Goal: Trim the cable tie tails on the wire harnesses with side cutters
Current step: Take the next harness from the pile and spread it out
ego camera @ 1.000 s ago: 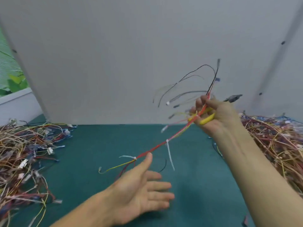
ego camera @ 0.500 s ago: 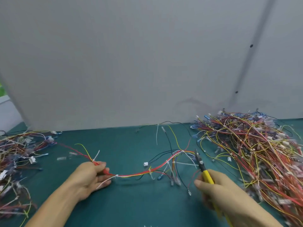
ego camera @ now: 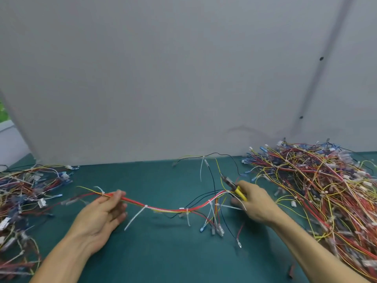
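A red, yellow and white harness (ego camera: 163, 209) is lying across the teal surface (ego camera: 163, 258), its cable tie tails (ego camera: 135, 218) showing white. Right of the harness, side cutters (ego camera: 239, 192) are showing yellow handles (dark nose), and a pile (ego camera: 326, 190) is tangling red, yellow and blue.

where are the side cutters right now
Head view, right of centre: the side cutters sit in the right hand, by the fanned end of the red harness.

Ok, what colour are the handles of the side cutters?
Yellow, seen in the head view, where the right hand grips the side cutters.
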The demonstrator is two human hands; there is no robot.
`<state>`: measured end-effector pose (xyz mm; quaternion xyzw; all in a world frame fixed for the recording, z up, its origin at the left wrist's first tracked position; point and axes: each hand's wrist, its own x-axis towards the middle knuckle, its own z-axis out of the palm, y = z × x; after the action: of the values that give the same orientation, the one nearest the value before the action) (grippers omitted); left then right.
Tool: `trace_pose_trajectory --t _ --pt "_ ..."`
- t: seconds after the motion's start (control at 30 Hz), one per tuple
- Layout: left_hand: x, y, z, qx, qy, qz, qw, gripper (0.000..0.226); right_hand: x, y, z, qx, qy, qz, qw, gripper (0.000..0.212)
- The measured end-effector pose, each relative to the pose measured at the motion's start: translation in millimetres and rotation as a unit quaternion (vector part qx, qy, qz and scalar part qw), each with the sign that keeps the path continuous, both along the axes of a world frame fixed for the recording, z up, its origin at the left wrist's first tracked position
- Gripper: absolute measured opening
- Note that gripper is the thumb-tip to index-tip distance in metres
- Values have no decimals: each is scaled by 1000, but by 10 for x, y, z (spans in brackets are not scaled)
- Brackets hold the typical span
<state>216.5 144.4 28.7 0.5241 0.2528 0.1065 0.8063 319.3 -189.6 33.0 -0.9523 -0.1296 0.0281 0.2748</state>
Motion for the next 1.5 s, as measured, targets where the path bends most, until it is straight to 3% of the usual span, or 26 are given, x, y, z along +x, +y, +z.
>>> trace_pose_trajectory --t 0.1,0.17,0.2,0.3,0.4,0.47,0.57,0.6,0.8,0.87,1.0,1.2,1.27,1.37,1.5 --pt "13 109 184 -56 -67 37 995 15 105 -35 141 112 79 28 990 17" --pt "28 207 278 -5 -48 76 996 14 192 -148 340 233 218 35 947 17" --pt "40 239 278 40 -22 93 995 14 234 -208 432 248 288 50 924 15" --pt "86 210 112 156 78 104 979 23 301 -241 537 124 387 80 910 14" --pt "142 117 -154 251 177 80 948 27 302 -127 419 -126 322 59 937 23" --pt "177 98 -210 356 231 88 901 32 293 -78 309 -209 236 32 948 35" --pt "160 51 -142 555 321 61 765 39 255 -52 237 -180 181 -2 967 48" --pt "150 21 -124 587 334 45 736 41 235 -56 261 -175 173 -3 969 51" --pt "27 -93 -91 717 327 -63 613 45 176 -248 578 -121 50 -62 989 50" --pt "-59 -106 -59 742 276 -30 610 34 107 -261 568 -94 2 -123 988 40" --pt "-112 18 43 710 198 81 671 17 -107 -56 257 -89 -2 -166 982 25" --pt "223 405 -92 620 308 74 718 30 -188 254 -170 -157 -12 -163 974 27" --pt "341 480 -151 605 345 67 714 44 -172 296 -238 -168 -29 -169 971 28" --pt "490 521 -184 623 413 56 662 57 -159 315 -293 -185 -53 -159 968 26" --pt "563 489 -195 610 412 68 674 30 -161 263 -281 -198 -62 -142 968 25"
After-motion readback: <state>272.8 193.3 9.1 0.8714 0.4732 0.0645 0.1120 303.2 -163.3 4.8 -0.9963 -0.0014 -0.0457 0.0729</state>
